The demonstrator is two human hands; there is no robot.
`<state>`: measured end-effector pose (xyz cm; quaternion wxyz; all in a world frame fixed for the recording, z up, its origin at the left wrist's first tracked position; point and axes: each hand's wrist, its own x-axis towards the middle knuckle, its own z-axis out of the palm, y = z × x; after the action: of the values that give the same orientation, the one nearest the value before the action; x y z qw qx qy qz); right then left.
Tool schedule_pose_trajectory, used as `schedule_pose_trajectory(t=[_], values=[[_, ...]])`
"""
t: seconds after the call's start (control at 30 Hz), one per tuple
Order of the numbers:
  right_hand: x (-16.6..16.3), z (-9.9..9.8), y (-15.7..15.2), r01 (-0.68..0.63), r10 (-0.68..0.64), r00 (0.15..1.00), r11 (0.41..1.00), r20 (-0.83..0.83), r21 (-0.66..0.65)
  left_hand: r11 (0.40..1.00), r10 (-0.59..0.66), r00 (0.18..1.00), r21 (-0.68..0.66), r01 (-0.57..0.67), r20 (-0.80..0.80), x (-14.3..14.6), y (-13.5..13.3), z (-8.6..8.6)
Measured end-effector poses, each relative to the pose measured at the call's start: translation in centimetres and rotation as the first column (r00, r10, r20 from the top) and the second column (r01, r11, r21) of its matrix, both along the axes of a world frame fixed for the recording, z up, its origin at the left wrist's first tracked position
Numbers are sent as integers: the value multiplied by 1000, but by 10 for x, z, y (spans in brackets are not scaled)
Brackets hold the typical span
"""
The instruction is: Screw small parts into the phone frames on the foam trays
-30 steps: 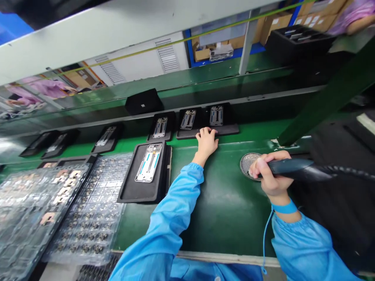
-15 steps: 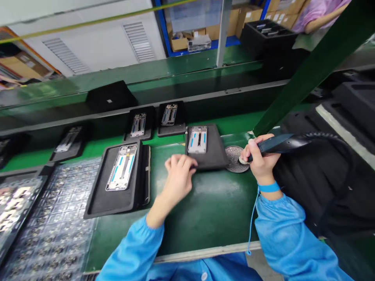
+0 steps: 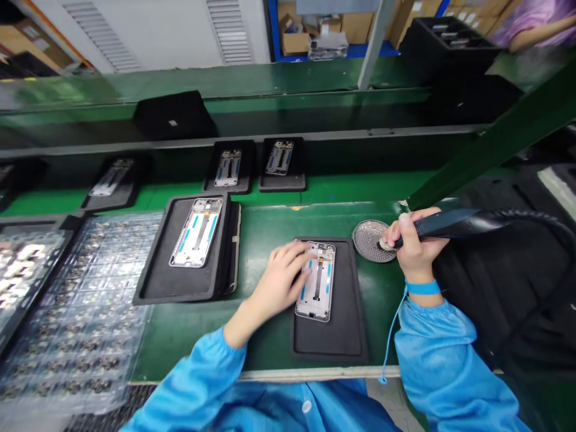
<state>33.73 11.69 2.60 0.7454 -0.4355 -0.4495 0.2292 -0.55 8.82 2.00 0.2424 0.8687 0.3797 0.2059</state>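
In front of me a black foam tray point(image 3: 346, 330) lies on the green bench, with a silver phone frame point(image 3: 318, 288) on it, blue strips and a dark flex cable showing. My left hand point(image 3: 283, 276) has its fingers apart over the frame's upper left edge, holding nothing. My right hand point(image 3: 418, 243) is wrapped round the handle of a black corded hand tool point(image 3: 443, 223); the exact kind of tool is unclear. Its pale tip end is beside a round dimpled metal disc point(image 3: 371, 240) on the bench. A blue band circles my right wrist.
A stack of black trays point(image 3: 180, 282) to the left bears another phone frame point(image 3: 197, 233). Clear plastic sheeting with small parts point(image 3: 90, 318) lies farther left. Several trays with frames rest on the green belt point(image 3: 337, 187). A slanted green post point(image 3: 486, 141) rises at right.
The tray with its phone frame has come toward me, away from the belt side. My left hand has gone from the tray's near edge to the frame. My right hand still holds the tool.
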Motion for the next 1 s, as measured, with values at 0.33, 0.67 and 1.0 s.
schedule_pose_trajectory(t=[0.33,0.67,1.0], values=[[-46,38,-21,-155,162,986,981,-47,119,998,-33,996,-55,38,87,18,8,-35],[-117,38,-16,-459,458,886,888,-72,3,988,-9,991,-153,29,131,22,7,-25],[-118,33,-21,-491,489,871,869,-34,-60,983,-15,992,-181,37,122,27,5,-20]])
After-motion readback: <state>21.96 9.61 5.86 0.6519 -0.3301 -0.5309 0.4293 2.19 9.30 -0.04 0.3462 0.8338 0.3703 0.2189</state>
